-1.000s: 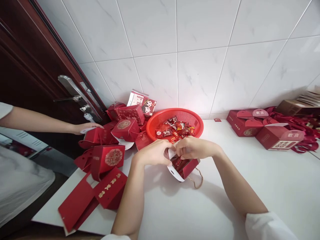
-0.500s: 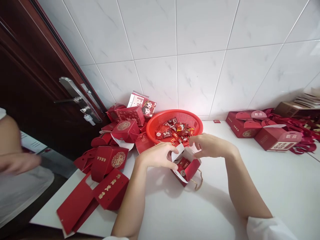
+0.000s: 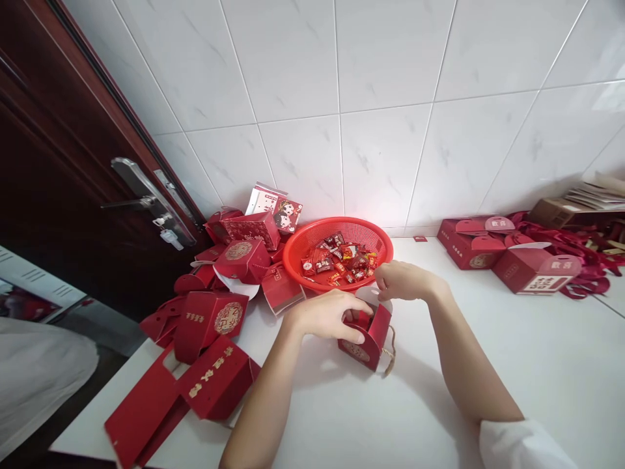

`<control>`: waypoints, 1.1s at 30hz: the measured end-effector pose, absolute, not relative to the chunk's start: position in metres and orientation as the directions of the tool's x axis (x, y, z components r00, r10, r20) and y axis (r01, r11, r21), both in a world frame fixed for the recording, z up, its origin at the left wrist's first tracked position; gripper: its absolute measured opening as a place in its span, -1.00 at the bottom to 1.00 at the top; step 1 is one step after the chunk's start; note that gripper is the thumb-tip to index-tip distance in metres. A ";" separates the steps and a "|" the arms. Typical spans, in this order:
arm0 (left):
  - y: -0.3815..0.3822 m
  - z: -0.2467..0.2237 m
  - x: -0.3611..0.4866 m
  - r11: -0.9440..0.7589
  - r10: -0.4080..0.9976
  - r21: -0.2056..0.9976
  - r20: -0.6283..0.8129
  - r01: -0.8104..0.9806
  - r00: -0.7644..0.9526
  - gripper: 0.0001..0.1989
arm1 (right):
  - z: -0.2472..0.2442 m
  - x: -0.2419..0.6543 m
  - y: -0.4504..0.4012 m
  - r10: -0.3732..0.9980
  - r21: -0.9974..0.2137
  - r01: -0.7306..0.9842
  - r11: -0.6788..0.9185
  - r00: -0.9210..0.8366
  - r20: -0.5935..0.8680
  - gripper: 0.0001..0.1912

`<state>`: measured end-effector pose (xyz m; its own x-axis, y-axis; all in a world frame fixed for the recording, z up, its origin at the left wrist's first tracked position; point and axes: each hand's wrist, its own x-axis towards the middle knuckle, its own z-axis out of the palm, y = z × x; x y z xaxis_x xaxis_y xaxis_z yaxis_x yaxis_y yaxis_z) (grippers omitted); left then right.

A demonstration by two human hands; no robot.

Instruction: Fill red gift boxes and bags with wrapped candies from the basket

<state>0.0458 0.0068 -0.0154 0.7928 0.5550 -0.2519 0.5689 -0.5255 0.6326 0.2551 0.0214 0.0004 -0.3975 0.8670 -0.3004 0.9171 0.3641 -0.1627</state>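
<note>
A small red box (image 3: 364,344) with a twisted rope handle (image 3: 389,353) stands partly open on the white table. Around its left side curls my left hand (image 3: 336,317), its thumb on the near flap and its fingers at the top. At the box's far right corner, my right hand (image 3: 403,281) has its bent fingers on the pale rear flap (image 3: 371,296). Right behind the box sits a red plastic basket (image 3: 293,251) with wrapped candies (image 3: 336,257) in it.
Red boxes (image 3: 209,322) are heaped on the left, beside a dark door (image 3: 63,163). Two closed red boxes (image 3: 473,244) and dark red ribbons (image 3: 586,260) lie on the right. A person's pale clothing (image 3: 39,371) shows at the left edge.
The near flap of the box has come up, so the candies inside no longer show. My left hand has shifted right over the box. The other person's hand has left the view.
</note>
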 end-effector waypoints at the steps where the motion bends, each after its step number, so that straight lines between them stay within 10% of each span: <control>1: 0.007 -0.016 0.049 -0.510 0.553 0.644 -0.263 0.570 0.791 -0.63 | 0.000 0.256 0.022 0.862 -0.179 0.912 0.370 -0.409 -0.300 -0.91; 10: 0.008 -0.028 0.058 -0.339 0.652 0.714 -0.291 0.613 0.700 -0.61 | 0.003 0.271 0.021 0.796 -0.408 0.813 0.414 -0.541 -0.271 -0.90; 19: 0.006 -0.026 0.063 -0.402 0.701 0.617 -0.268 0.677 0.661 -0.70 | -0.036 0.272 0.008 0.903 -0.291 0.906 0.306 -0.373 -0.214 -0.71; 27: -0.003 -0.024 0.067 -0.359 0.820 0.475 -0.251 0.804 0.515 -0.58 | -0.063 0.282 -0.012 0.838 -0.600 0.605 0.524 -0.492 0.236 -0.70; 33: -0.011 -0.017 0.070 -0.358 0.854 0.412 -0.217 0.838 0.472 -0.44 | -0.081 0.289 -0.026 0.837 -0.673 0.534 0.512 -0.487 0.250 -0.70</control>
<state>0.0704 -0.0113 -0.0165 0.4722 0.8543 -0.2171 0.8378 -0.3583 0.4120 0.2887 -0.0259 -0.0814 -0.4874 0.8366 0.2500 0.5335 0.5120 -0.6732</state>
